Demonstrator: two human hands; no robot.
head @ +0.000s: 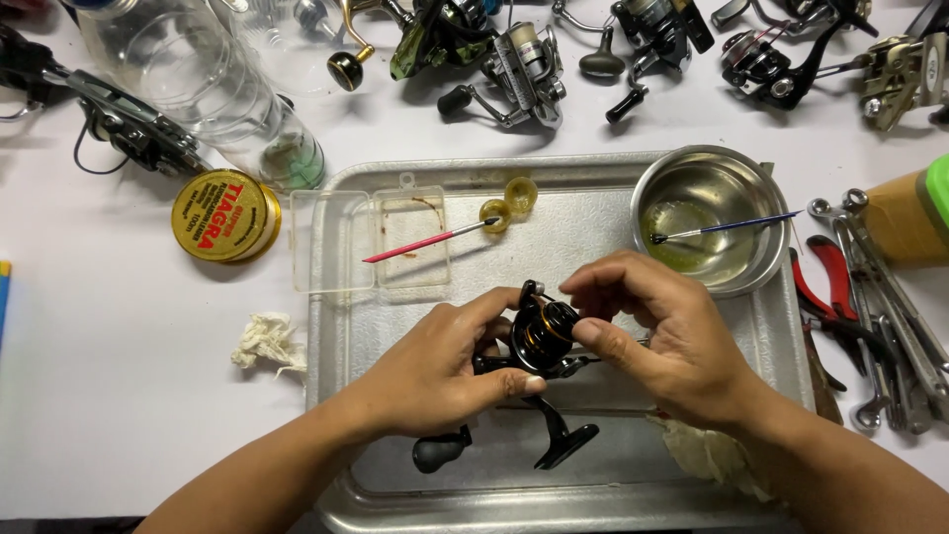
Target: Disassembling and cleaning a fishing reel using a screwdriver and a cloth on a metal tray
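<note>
A black and gold fishing reel [542,336] is held over a metal tray [336,396]. My left hand [435,366] grips the reel's body from the left, thumb along its underside. My right hand [662,326] pinches the spool end of the reel from the right with fingertips and thumb. The reel's black handle knob [440,451] and foot [565,441] hang below the hands. A red-handled brush [415,244] rests across a clear plastic box [371,240]. A blue-handled brush [736,225] leans in a steel bowl [761,272] holding yellowish liquid.
Several other reels [514,59] lie along the table's far edge. A clear plastic bottle [208,89] and a gold round tin [223,216] sit at the left. Wrenches and red-handled pliers [840,287] lie at the right. A crumpled rag [265,342] lies left of the tray.
</note>
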